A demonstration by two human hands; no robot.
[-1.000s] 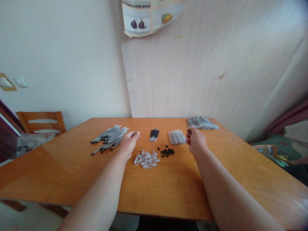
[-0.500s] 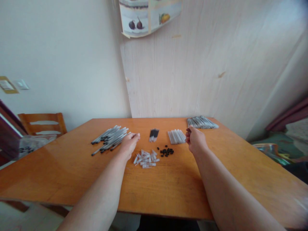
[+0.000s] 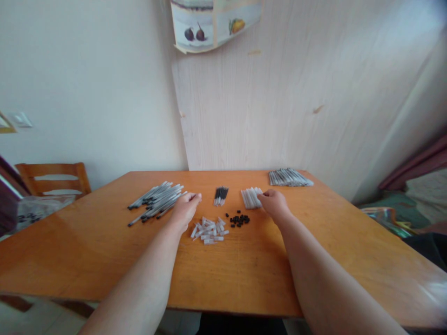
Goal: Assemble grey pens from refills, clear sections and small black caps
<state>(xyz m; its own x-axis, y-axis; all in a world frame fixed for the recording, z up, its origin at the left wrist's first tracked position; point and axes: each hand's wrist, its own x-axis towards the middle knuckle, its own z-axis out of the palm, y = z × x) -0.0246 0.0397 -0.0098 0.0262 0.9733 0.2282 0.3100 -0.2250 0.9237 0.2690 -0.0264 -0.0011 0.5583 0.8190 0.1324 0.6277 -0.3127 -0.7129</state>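
Grip-wise, the right hand (image 3: 275, 204) has its thumb and fingers drawn in close at the right side of the clear tubes (image 3: 248, 198), but I can't tell how far open it is or whether it's actually got hold of one. Left hand (image 3: 186, 211) is pretty much pinched closed, thumb and fingers together, just beside the right end of the pen-like sticks (image 3: 159, 200). Can't make out anything between the fingertips on that one.

So the clear tubes are lying side by side on the orange-brown desk (image 3: 223, 279), right of the middle. To their left there's a little bunch of dark, pale-ended sticks (image 3: 221, 196), sitting between the two hands. Small black pieces (image 3: 240, 219) are scattered nearer the camera, and right next to those on the left is a loose heap of clear tips (image 3: 209, 231).

The pen-like sticks are in a messy pile over on the left, grey-white with black ends. Toward the far right of the desk there's another batch, the grey sticks (image 3: 289, 177), laid in a bundle. Wooden chair (image 3: 56, 179) off to the left, fruit pictures (image 3: 216, 25) up on the wall.
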